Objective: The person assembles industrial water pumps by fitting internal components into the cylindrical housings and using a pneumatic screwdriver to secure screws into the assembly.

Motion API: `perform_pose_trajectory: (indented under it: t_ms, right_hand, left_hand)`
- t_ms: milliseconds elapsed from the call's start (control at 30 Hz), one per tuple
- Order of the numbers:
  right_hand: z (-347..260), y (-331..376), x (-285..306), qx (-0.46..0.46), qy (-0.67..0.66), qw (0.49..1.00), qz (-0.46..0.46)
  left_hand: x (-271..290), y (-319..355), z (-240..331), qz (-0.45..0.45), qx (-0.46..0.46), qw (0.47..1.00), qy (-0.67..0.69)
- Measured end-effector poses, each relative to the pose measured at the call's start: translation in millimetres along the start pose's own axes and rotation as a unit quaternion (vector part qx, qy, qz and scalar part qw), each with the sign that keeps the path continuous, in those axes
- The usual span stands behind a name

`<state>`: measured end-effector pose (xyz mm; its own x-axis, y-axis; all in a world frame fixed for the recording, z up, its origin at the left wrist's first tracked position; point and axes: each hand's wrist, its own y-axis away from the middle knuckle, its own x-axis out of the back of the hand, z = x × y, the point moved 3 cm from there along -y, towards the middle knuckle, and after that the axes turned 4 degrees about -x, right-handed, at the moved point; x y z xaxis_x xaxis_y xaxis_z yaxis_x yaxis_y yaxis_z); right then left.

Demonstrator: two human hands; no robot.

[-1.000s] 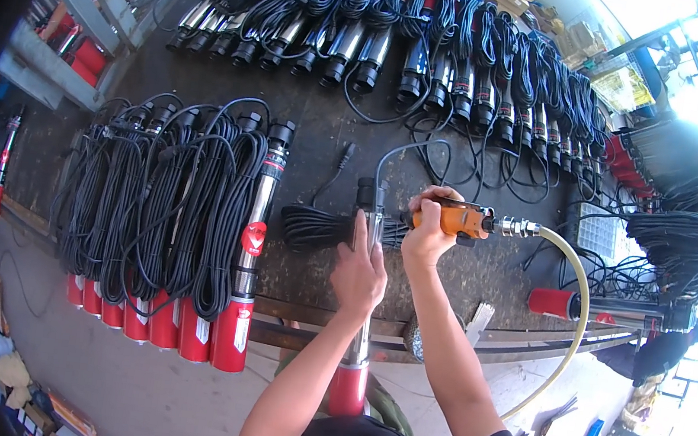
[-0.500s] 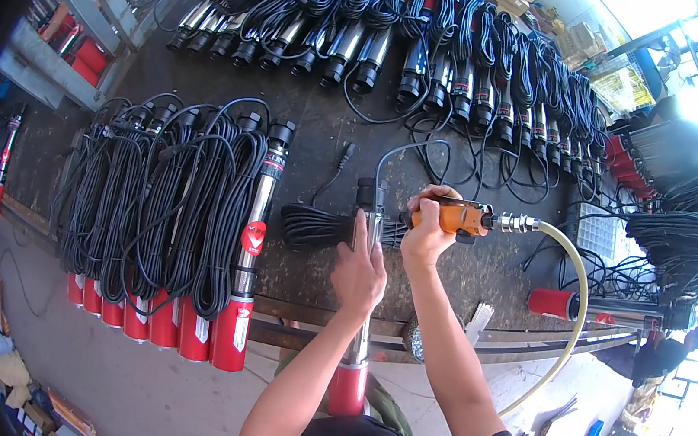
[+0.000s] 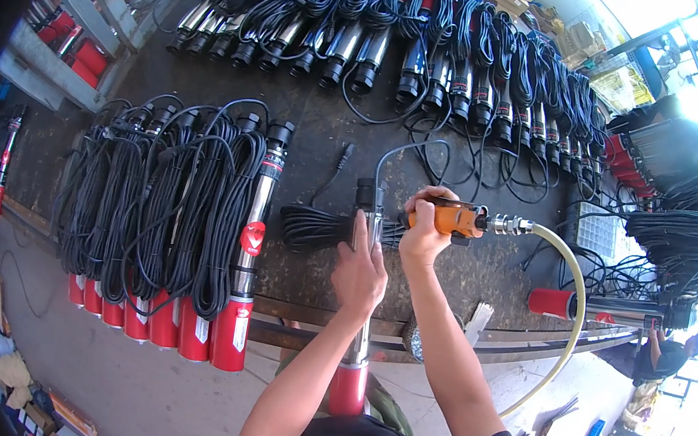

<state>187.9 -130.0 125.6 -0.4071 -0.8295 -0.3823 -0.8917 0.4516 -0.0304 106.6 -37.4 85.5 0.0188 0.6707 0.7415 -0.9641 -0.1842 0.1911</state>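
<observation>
A long steel pump (image 3: 363, 342) with a black cap (image 3: 369, 193) and a red lower end (image 3: 348, 390) lies across the near bench edge, its red end reaching toward my body. My left hand (image 3: 359, 273) is on its steel body, index finger stretched up toward the cap, so the grip is partly hidden. My right hand (image 3: 425, 234) is wrapped round an orange air tool (image 3: 458, 221), its tip end close beside the pump. A pale hose (image 3: 578, 281) runs from the tool's metal coupling. Left of the pump lies a coiled black cable (image 3: 310, 229) with a plug (image 3: 345, 155).
Several pumps with bundled cables (image 3: 169, 196) lie at the left, red ends overhanging the bench edge (image 3: 286, 306). A long row of pumps (image 3: 369, 55) fills the back. Another pump (image 3: 552, 303) lies at the right, near a person (image 3: 665, 353) and cable piles (image 3: 682, 241).
The orange tool and my right hand have shifted slightly left. My left hand and the pump have stayed put. At the far right, the other person has moved and an arm now shows.
</observation>
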Motion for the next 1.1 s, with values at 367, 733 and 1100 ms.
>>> perform_pose_trajectory:
  t_ms: [367,733,1100]
  right_hand:
    - [6,4,-1,0.053,0.017,0.998,-0.018]
    - [5,3,0,0.029,0.058,0.998,-0.022]
    - [-1,-5,6,0.009,0.044,0.999,0.008]
  left_hand:
    - [-2,3,-1,0.001,0.0,1.0,0.0]
    - [-2,4,3,0.014,0.0,1.0,-0.01]
    - [-6,8,5,0.042,-0.013,0.999,-0.023]
